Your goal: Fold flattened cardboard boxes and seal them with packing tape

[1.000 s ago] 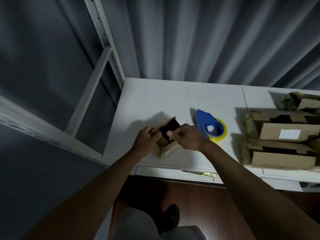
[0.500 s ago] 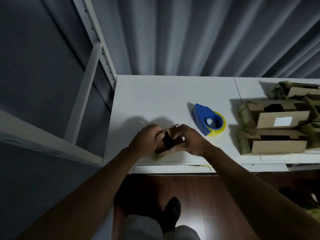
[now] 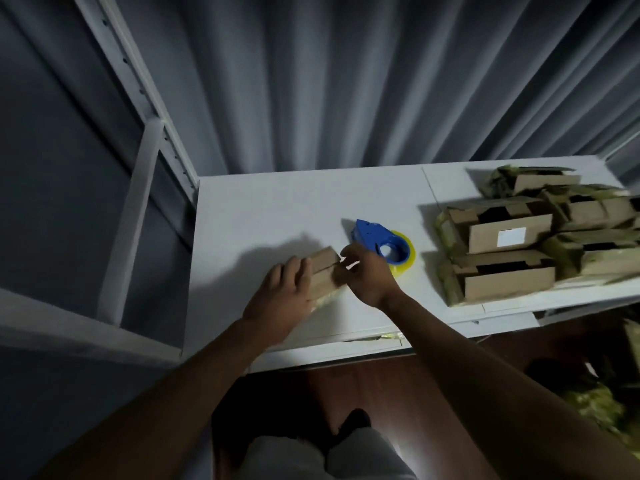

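A small brown cardboard box (image 3: 323, 271) lies on the white table (image 3: 263, 216) near its front edge, its two top flaps folded down and meeting along a seam. My left hand (image 3: 282, 297) lies on the box's left part with the fingers pressing the flaps down. My right hand (image 3: 367, 275) holds the box's right end, fingers curled round it. A blue tape dispenser (image 3: 375, 237) with a yellow-rimmed roll sits on the table just behind my right hand, untouched.
A pile of several cardboard boxes (image 3: 509, 233) with greenish edges fills the table's right side. A white metal rack frame (image 3: 145, 188) stands at the left. Grey curtains (image 3: 346, 81) hang behind. Dark wooden floor lies below the table edge.
The box's top was open and dark inside; the flaps are now folded shut under my hands. The view has swung, so the box pile shows more fully.
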